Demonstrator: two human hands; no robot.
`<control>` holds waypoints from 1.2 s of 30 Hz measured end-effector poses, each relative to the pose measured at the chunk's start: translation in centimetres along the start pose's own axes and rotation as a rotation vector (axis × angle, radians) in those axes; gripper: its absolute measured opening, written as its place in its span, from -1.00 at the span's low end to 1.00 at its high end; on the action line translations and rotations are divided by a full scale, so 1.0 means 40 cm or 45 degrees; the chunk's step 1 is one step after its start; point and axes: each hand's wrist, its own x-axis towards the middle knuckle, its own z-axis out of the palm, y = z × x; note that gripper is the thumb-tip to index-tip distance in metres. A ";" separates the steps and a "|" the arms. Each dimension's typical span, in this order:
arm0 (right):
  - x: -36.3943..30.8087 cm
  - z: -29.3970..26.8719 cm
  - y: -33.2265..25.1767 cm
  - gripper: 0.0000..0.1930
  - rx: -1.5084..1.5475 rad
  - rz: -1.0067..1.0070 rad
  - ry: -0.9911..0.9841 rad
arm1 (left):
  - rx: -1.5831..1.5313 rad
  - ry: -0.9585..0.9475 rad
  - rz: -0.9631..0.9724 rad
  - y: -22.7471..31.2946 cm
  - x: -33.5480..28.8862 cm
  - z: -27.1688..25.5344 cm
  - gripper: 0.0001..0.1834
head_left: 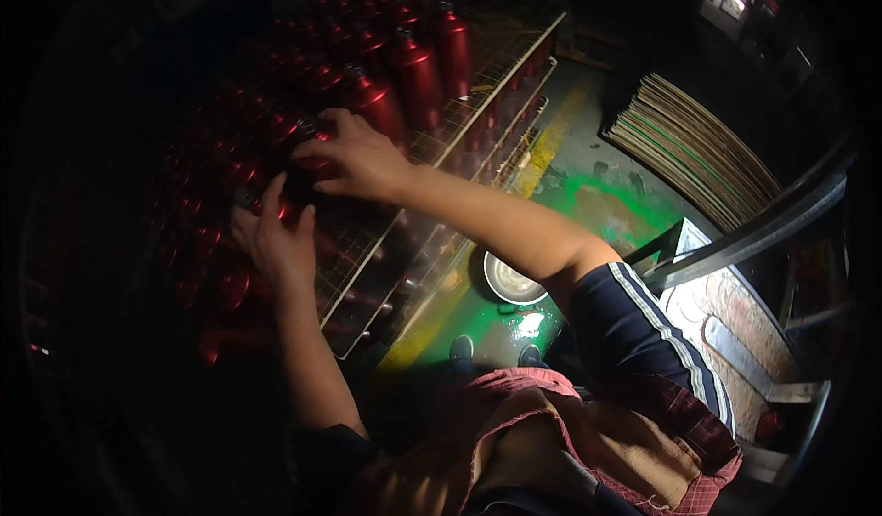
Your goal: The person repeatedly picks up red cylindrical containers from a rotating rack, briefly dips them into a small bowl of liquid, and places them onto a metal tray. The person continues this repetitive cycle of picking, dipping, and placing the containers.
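Over the green floor point(611, 190), a wire rack point(511, 49) stretches round the person from nine o'clock to twelve. Crowding its top are upright red bottles point(415, 77), from ten to twelve, glossy and metallic, straight-sided, with rounded shoulders and narrow dark necks; any lettering on them is lost in the shade. From where I stand, a stack of thin sheets point(694, 153) leans into view at the person's one o'clock. A pale round basin point(513, 283) sits on the floor at twelve, just ahead of the shoes point(462, 347).

At ten, the left grip point(278, 240) is spread, thumb well apart from the forefinger, low over the near bottles. At eleven, the right grip point(366, 159) curls about one dark-necked bottle point(310, 130), which lies at its nine to ten o'clock; in this gloom I can't tell whether it's pinching.
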 end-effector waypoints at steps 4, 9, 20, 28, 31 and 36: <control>-0.098 -0.029 0.029 -0.51 0.185 -0.117 0.246 | -0.107 0.104 0.157 -0.005 0.000 -0.006 -0.38; -0.451 -0.208 0.114 -0.39 0.551 0.386 0.666 | -0.327 0.021 0.216 0.031 -0.103 -0.066 -0.34; -0.933 -0.229 0.524 -0.47 3.053 1.536 1.184 | -2.662 -1.353 -1.537 0.264 -0.482 0.735 -0.62; -0.988 -0.191 0.538 -0.46 2.931 1.185 1.335 | -2.351 -1.947 -2.234 0.265 -0.604 1.129 -0.44; -0.994 -0.187 0.505 -0.44 3.089 0.761 1.337 | -2.386 -1.822 -2.354 0.231 -0.609 1.243 -0.43; -1.059 -0.227 0.387 -0.51 2.607 0.829 1.345 | -2.534 -2.064 -2.163 0.248 -0.549 1.200 -0.48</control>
